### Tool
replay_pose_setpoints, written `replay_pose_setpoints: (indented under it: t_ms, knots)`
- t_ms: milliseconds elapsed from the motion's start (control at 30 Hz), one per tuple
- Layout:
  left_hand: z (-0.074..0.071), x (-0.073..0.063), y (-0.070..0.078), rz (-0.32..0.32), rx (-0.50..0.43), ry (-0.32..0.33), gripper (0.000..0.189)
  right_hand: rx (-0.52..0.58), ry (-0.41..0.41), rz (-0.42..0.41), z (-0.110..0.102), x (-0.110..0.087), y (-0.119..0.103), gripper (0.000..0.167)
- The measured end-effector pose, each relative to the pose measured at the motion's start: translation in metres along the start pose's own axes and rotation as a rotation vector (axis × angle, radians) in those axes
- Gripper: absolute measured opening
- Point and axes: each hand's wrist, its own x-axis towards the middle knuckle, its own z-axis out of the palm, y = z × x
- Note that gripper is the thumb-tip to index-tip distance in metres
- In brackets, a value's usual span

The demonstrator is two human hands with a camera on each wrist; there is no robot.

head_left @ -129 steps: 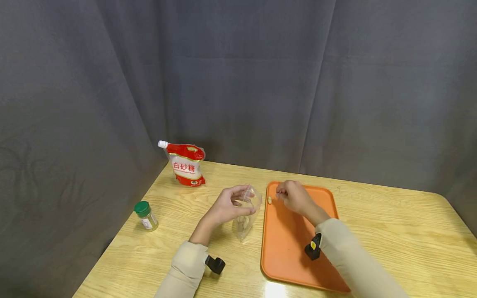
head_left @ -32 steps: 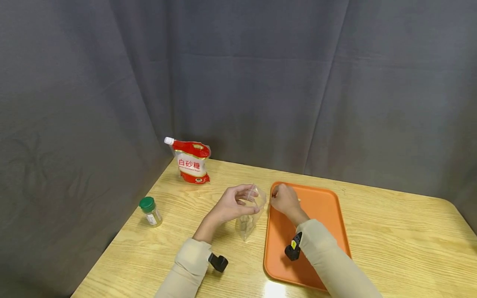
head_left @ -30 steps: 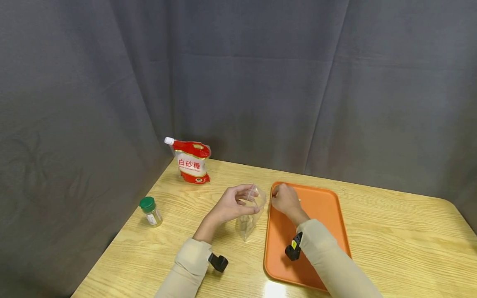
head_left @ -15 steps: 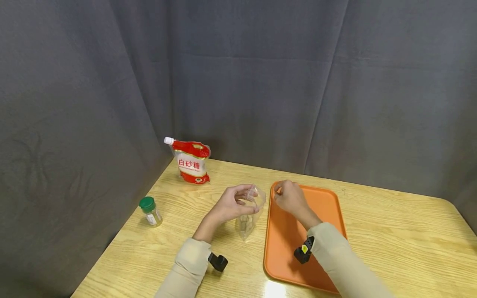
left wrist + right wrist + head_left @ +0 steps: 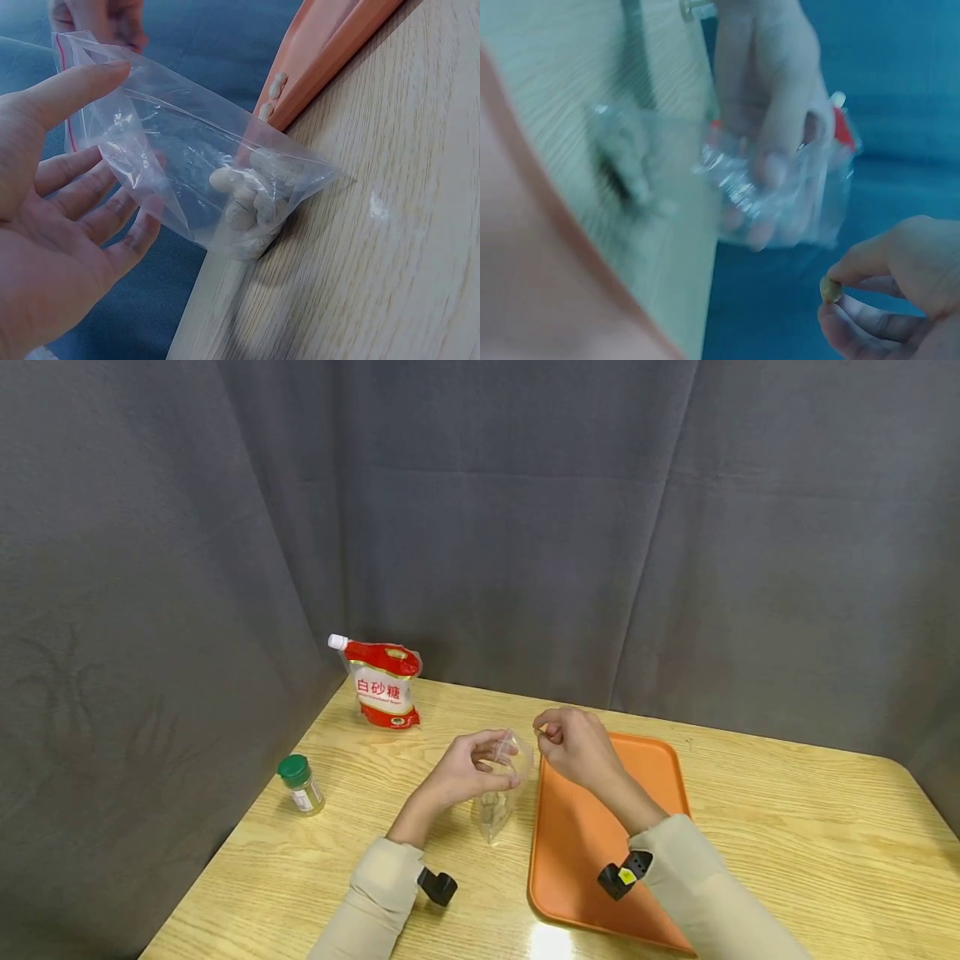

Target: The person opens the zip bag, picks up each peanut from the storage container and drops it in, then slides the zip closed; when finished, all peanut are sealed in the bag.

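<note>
My left hand (image 5: pixel 461 774) grips a clear zip bag (image 5: pixel 195 150) near its mouth, thumb on one side and fingers on the other. Several peanuts (image 5: pixel 244 210) in their shells are gathered at the bag's bottom, close to the table. Between thumb and forefinger my right hand (image 5: pixel 585 747) pinches a peanut (image 5: pixel 830 290), raised above the back left corner of the orange tray (image 5: pixel 570 843) and just right of the bag's mouth. In the left wrist view, two more peanuts (image 5: pixel 277 85) show at the tray's edge.
A red and white pouch of white sugar (image 5: pixel 382 687) with a white cap stands at the table's back left. Nearer the left edge is a small jar with a green lid (image 5: pixel 295 770). Dark grey curtains (image 5: pixel 487 543) hang behind and left of the wooden table (image 5: pixel 795 843).
My right hand has risen from the tray's left side, moving back and then toward the bag's mouth with a peanut in its fingertips. The left hand and bag have stayed in place.
</note>
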Motion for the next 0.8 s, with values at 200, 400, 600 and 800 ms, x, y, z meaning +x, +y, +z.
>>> replay_pose_setpoints:
  t_ms: [200,400,600,800]
  knots:
    - [-0.001,0.0,0.0,-0.003,-0.012,0.001,0.067,0.046,-0.02,-0.066,-0.006,-0.001,-0.02,0.016]
    - [-0.001,0.0,0.0,-0.004,-0.023,-0.005,0.067,0.071,-0.061,-0.087,-0.004,-0.004,-0.026,0.016]
    - [-0.001,0.001,0.002,-0.012,-0.032,-0.027,0.069,0.075,-0.072,-0.088,-0.004,-0.006,-0.027,0.016]
    - [-0.001,0.001,0.004,-0.024,-0.026,-0.033,0.07,0.066,-0.079,-0.068,-0.004,-0.007,-0.028,0.014]
